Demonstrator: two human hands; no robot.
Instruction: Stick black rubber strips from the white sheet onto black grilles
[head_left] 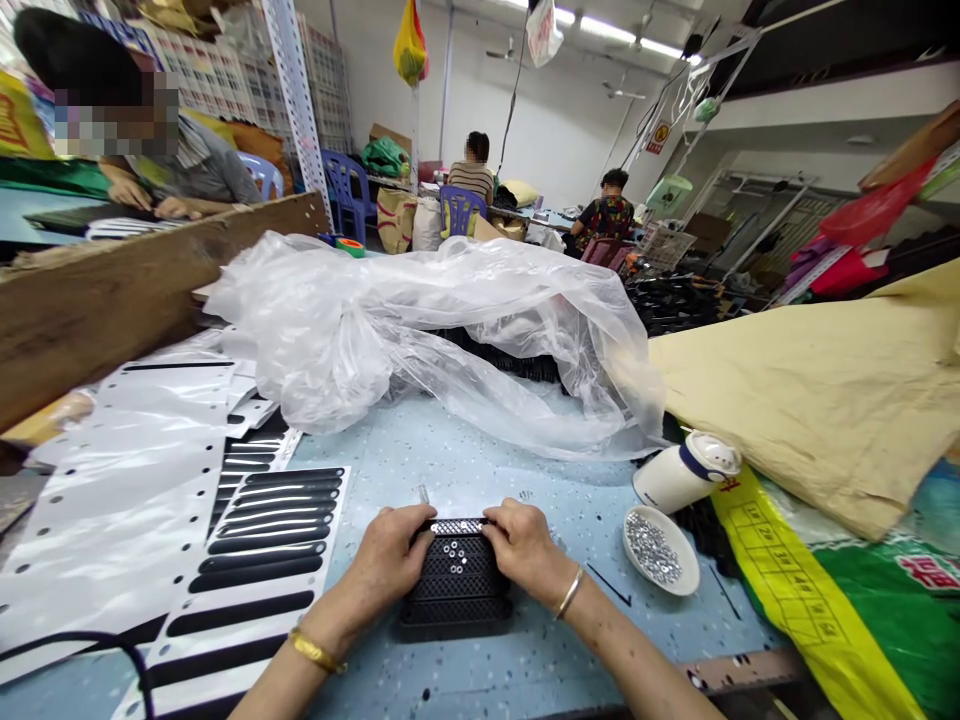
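Observation:
A black block with a mesh-like textured top (456, 588) lies on the table in front of me. My left hand (396, 548) pinches its far left corner, thumb and fingers closed. At the far right corner my right hand (529, 552) grips it likewise. Between my fingertips, along the far edge, runs a narrow lighter strip (457, 526) with small shiny spots; whether it is a separate piece I cannot tell. Several small silver nuts or washers (454, 556) lie loose on the block. More of them fill a white bowl (693, 583) to the right.
A white bottle (675, 475) lies tilted behind the bowl. Clear plastic sheeting (450, 330) covers black parts at the back. Sheets with black strips (251, 590) lie left. A thin black hex key (609, 585) rests by my right wrist. A co-worker (187, 160) sits beyond the wooden board (150, 270).

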